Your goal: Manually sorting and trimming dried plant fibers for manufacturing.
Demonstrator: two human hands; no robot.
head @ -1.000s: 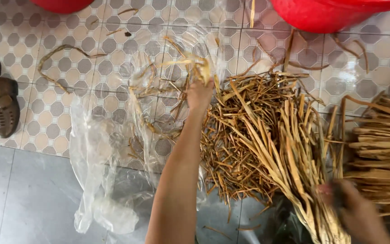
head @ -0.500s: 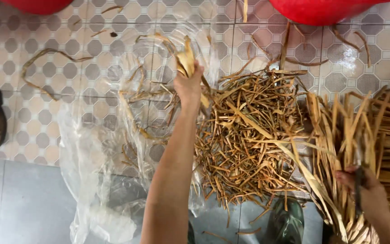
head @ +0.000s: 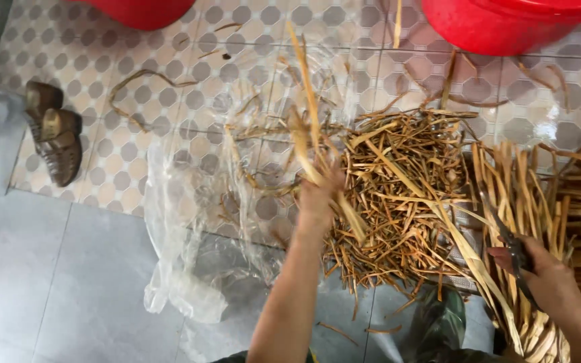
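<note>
Our left hand (head: 317,198) grips a few dry strips (head: 307,128), blurry; right hand (head: 549,282) clutches scissors (head: 516,252), half hidden. Two red tubs (head: 512,23) cut off far; two shoes (head: 55,131) left.

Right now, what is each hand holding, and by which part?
Left hand grips a few long dry strips by their lower ends. Right hand holds dark scissors by the handles, against a strip bundle.

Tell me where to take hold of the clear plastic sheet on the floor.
Probably at the bunched lower corner of the plastic sheet, coming from the grey-floor side. The film is gathered into a thick fold there and bare of cuttings, while dry strips litter its flat middle.
</note>
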